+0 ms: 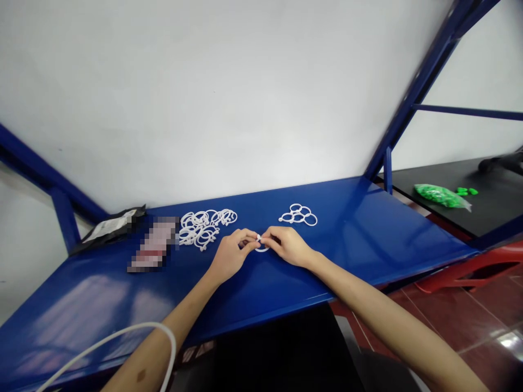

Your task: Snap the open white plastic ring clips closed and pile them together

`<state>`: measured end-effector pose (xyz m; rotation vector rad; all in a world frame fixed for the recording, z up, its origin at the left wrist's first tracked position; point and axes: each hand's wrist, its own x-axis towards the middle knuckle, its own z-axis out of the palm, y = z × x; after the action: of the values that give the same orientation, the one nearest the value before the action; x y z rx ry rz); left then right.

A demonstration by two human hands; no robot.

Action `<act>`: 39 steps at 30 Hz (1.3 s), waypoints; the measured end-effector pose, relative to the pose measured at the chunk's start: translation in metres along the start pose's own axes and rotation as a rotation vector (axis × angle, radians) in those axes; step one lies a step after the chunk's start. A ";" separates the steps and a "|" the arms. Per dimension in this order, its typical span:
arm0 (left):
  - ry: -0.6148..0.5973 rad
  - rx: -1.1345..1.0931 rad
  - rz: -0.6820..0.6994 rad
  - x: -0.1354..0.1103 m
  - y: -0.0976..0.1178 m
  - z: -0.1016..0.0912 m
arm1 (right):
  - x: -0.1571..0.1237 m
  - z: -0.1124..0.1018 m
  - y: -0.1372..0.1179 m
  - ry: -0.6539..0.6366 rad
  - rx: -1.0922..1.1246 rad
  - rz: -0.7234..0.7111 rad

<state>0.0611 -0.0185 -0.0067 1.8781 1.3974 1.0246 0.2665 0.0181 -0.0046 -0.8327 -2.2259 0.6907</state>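
Both my hands meet over the middle of the blue shelf [359, 245]. My left hand [231, 255] and my right hand [286, 245] each pinch one side of a single white plastic ring [261, 249], fingers closed on it just above the surface. A loose heap of several white rings [204, 226] lies behind my left hand. A smaller, flat group of several white rings [299, 214] lies behind my right hand.
A black packet [110, 226] and a blurred flat item [153, 245] lie at the shelf's left. Blue frame posts [425, 81] rise at the right. A green bag [439, 195] sits on the black table to the right. A white cable [122, 337] loops near my left forearm.
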 end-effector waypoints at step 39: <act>0.114 0.411 0.454 -0.002 -0.002 -0.002 | 0.000 0.004 0.000 0.068 0.012 -0.069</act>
<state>0.0577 -0.0196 -0.0074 2.5589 1.3508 1.1297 0.2637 0.0170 -0.0073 -0.7586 -2.1767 0.6339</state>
